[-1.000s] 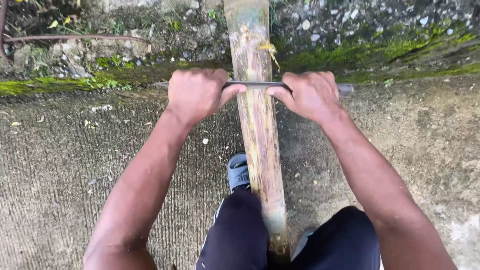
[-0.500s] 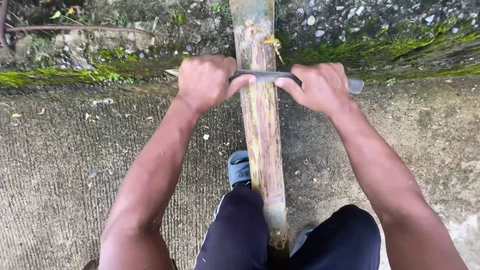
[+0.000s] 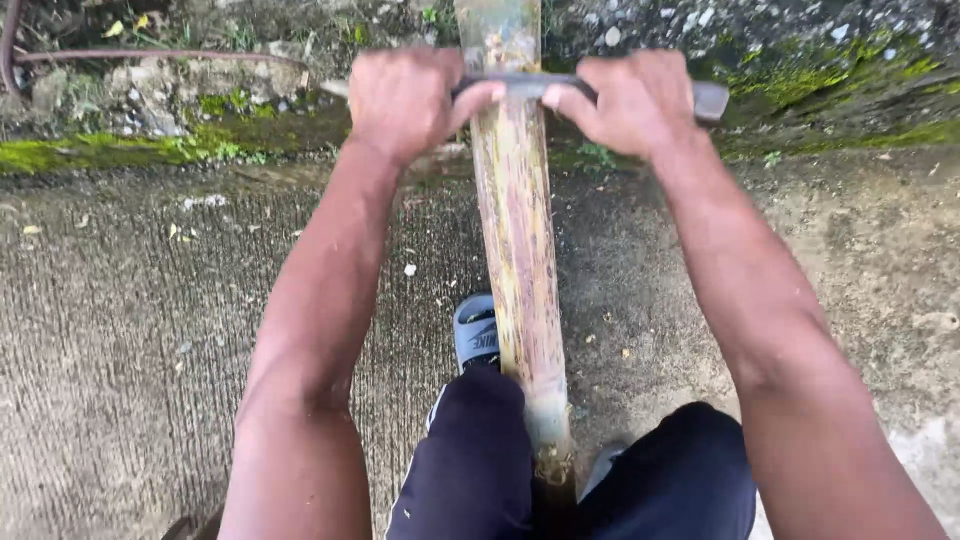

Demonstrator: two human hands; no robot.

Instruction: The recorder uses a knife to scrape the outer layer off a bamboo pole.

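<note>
A long pale bamboo pole runs away from me between my legs, its near end by my dark trousers. A long metal blade lies crosswise on top of the pole near its far part. My left hand grips the blade's left end, with a pale tip sticking out beyond the fist. My right hand grips the right side, and the blade's blunt end shows past it. Both arms are stretched forward.
Rough grey concrete spreads under me. A mossy edge with stones and a thin brown hose runs along the far side. My grey sandal rests left of the pole.
Both hands have pushed the blade farther away along the pole, towards the mossy edge. My arms are more extended than before.
</note>
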